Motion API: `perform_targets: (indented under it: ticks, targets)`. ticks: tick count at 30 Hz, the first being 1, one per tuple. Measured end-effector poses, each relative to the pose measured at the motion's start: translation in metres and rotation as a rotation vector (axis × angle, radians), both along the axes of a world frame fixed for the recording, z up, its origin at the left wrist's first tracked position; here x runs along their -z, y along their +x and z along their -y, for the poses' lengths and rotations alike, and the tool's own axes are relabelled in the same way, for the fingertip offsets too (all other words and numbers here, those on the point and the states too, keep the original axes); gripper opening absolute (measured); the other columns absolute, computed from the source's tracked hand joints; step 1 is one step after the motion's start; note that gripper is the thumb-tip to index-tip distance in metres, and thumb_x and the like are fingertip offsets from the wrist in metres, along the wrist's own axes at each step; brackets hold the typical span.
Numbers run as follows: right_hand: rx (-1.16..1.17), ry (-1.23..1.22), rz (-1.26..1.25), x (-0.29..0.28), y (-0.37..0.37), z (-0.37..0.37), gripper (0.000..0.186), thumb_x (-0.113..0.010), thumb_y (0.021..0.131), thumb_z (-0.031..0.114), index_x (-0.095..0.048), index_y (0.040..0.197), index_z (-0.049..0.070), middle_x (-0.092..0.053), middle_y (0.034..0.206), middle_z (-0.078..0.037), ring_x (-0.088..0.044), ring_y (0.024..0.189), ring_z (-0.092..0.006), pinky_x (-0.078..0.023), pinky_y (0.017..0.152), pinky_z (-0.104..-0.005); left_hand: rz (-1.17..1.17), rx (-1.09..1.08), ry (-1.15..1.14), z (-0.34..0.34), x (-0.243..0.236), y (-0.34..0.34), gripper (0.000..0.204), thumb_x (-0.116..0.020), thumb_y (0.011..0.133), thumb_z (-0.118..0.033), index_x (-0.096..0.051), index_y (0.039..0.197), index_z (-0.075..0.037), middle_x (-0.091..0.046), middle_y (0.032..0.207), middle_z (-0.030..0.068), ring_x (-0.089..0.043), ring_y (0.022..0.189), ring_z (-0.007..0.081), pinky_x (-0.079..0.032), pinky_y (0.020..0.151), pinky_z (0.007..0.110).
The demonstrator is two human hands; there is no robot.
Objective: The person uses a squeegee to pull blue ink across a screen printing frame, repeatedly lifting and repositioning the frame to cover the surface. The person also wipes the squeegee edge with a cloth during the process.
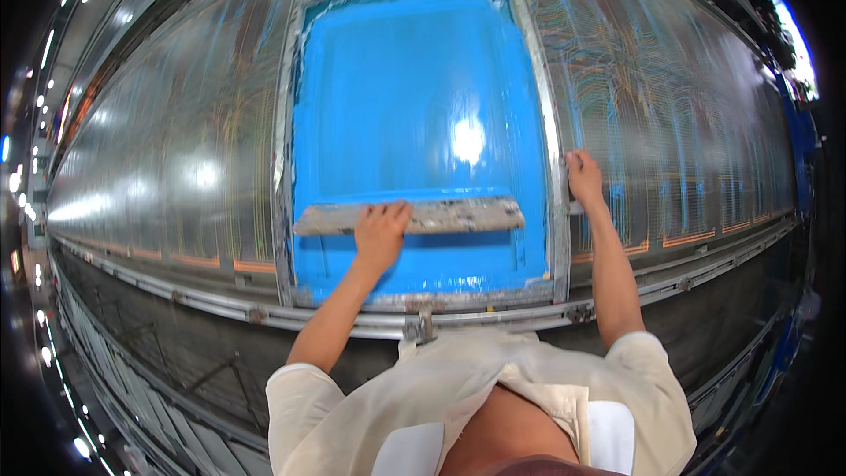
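Observation:
A screen-printing frame [543, 79] with metal sides lies in front of me, its mesh coated with wet blue ink [397, 88]. Across the near part of the mesh rests a long squeegee [467, 215], its pale wooden bar stained with dark ink. My left hand [380, 236] is closed over the bar, left of its middle, with the fingers on the far side. At the frame's right side, my right hand [585, 178] has its fingers curled against the outer edge; its fingertips are partly hidden.
A long printing table [194, 141] stretches away on both sides, streaked with blue, orange and yellow lines. A metal rail [679, 284] runs along its near edge, with a bracket [425, 324] by the frame. Bright lamps show at the far left.

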State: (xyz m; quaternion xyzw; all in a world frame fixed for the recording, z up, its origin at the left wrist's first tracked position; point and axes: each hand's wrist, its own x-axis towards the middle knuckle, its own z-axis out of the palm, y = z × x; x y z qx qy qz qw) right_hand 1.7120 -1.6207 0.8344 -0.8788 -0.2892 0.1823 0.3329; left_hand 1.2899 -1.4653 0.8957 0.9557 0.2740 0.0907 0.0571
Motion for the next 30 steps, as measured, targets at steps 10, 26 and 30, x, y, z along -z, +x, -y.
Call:
perform_targets:
  ticks: [10, 26, 30]
  targets:
    - [0.17, 0.076, -0.015, -0.02, -0.026, -0.012, 0.028, -0.055, 0.1, 0.03, -0.065, 0.103, 0.003, -0.066, 0.08, -0.014, -0.063, 0.074, -0.0242, -0.047, 0.071, -0.0372, -0.025, -0.099, 0.128, -0.346, 0.015, 0.209, 0.024, -0.065, 0.08, -0.016, -0.072, 0.101, -0.023, -0.072, 0.101, 0.0081, -0.067, 0.095, 0.0327, -0.051, 0.086, 0.048]
    - [0.173, 0.076, -0.011, -0.014, -0.019, -0.009, 0.034, -0.059, 0.099, 0.033, -0.069, 0.102, 0.001, -0.071, 0.089, -0.014, -0.065, 0.083, -0.023, -0.048, 0.078, -0.0341, -0.195, -0.078, -0.032, -0.333, -0.006, 0.211, 0.03, -0.075, 0.077, -0.031, -0.076, 0.106, -0.029, -0.073, 0.095, 0.0126, -0.069, 0.088, 0.0368, -0.056, 0.079, 0.049]
    - [0.158, 0.068, -0.022, -0.012, -0.013, -0.009, 0.036, -0.058, 0.098, 0.035, -0.071, 0.104, 0.002, -0.072, 0.095, -0.016, -0.067, 0.091, -0.0268, -0.048, 0.083, -0.0357, -0.044, -0.057, -0.108, -0.19, -0.001, 0.127, 0.028, -0.071, 0.074, -0.013, -0.077, 0.098, -0.027, -0.073, 0.094, 0.0082, -0.069, 0.087, 0.034, -0.056, 0.077, 0.046]
